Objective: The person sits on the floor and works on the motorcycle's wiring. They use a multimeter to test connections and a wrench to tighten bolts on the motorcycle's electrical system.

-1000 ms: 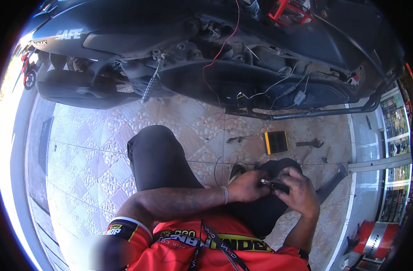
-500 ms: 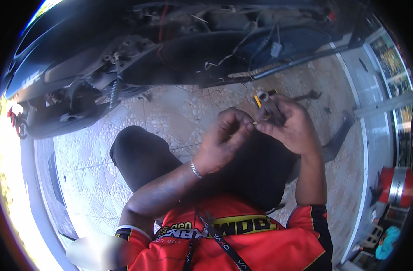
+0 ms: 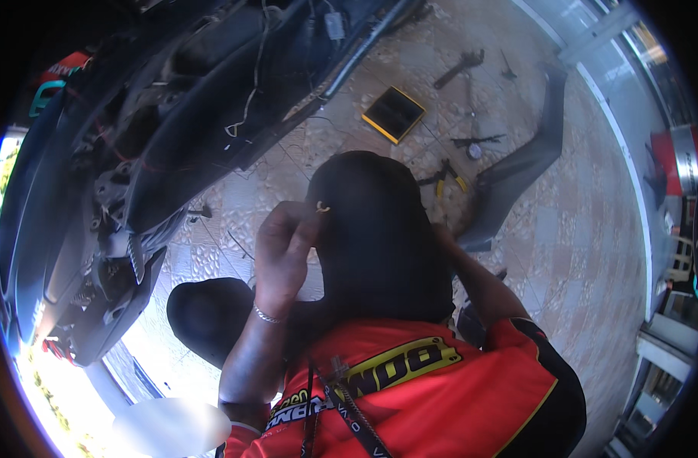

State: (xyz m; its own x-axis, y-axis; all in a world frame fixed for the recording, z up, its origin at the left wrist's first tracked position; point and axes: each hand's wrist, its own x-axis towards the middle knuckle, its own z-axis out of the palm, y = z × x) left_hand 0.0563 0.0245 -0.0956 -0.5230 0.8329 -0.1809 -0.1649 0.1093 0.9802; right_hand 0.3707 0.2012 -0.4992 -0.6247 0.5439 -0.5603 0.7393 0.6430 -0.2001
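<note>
My left hand point(image 3: 284, 244) is raised beside my dark-clothed knee point(image 3: 372, 221), pinching a small brass-coloured piece point(image 3: 322, 207) between thumb and finger. My right hand point(image 3: 446, 235) reaches down behind the knee's right side, close to the floor and a long black panel point(image 3: 528, 141); its fingers are mostly hidden, so what they hold cannot be made out. Just beyond the knee lie pliers with yellow-and-black handles point(image 3: 452, 183) and a small round gauge-like item point(image 3: 473, 151).
The dark scooter point(image 3: 97, 198), panels off and wires hanging, stands along the left. A yellow-edged tray point(image 3: 393, 114) and a dark tool point(image 3: 459, 67) lie on the tiled floor point(image 3: 562, 252). At the right are a white ledge point(image 3: 616, 130) and a red drum-shaped object point(image 3: 677, 160).
My view has swung, putting the scooter on the left. My hands have separated: the left keeps a small piece up, while the right has dropped behind the knee, its metal part out of sight.
</note>
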